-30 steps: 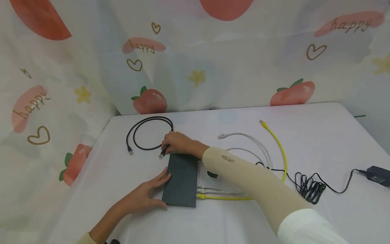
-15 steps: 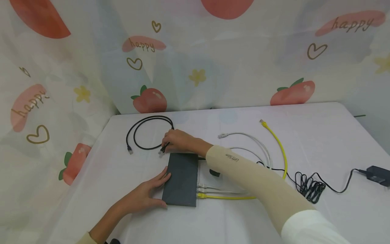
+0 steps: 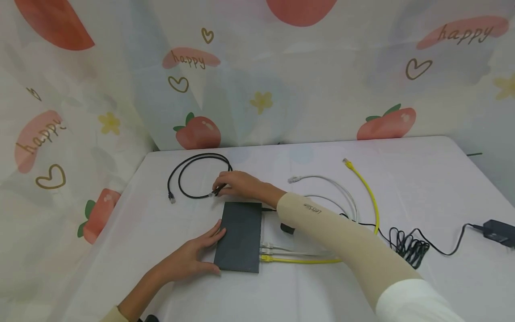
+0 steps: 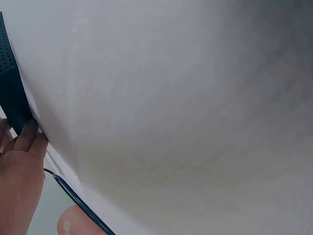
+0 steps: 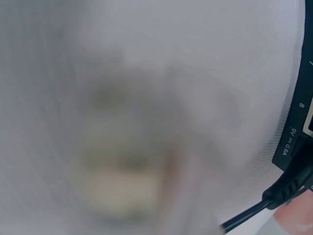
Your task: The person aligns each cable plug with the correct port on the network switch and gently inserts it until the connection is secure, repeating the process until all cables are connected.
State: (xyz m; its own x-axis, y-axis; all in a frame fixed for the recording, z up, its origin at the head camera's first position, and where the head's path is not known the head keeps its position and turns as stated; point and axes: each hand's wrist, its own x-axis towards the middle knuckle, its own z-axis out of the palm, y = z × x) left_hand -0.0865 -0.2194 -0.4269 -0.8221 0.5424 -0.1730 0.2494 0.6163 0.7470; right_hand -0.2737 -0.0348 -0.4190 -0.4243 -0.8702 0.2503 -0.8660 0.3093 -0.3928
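Observation:
A flat dark network switch (image 3: 240, 237) lies on the white table. My left hand (image 3: 200, 255) rests along its left edge, fingers on the side and thumb near the front corner; the left wrist view shows this hand (image 4: 22, 166) against the switch (image 4: 14, 98). Behind the switch, my right hand (image 3: 239, 184) pinches a black network cable (image 3: 205, 154) near one end, its clear plug (image 3: 212, 194) peeking out below the fingers. The cable's other plug (image 3: 172, 199) lies to the left. In the right wrist view a power plug (image 5: 286, 183) sits in the switch's port side (image 5: 293, 127).
Several grey cables (image 3: 281, 248) and a yellow cable (image 3: 299, 260) run from the switch's right side. The free yellow end (image 3: 348, 164) and a grey plug (image 3: 293, 180) lie behind. Bundled black cord (image 3: 410, 248) leads to a power adapter (image 3: 499, 232) at right. A patterned curtain (image 3: 301, 89) hangs behind.
My right hand keeps its grip on the black cable, and the plug under its fingers has swung up toward the loop. The right forearm has shifted slightly right. My left hand stays put.

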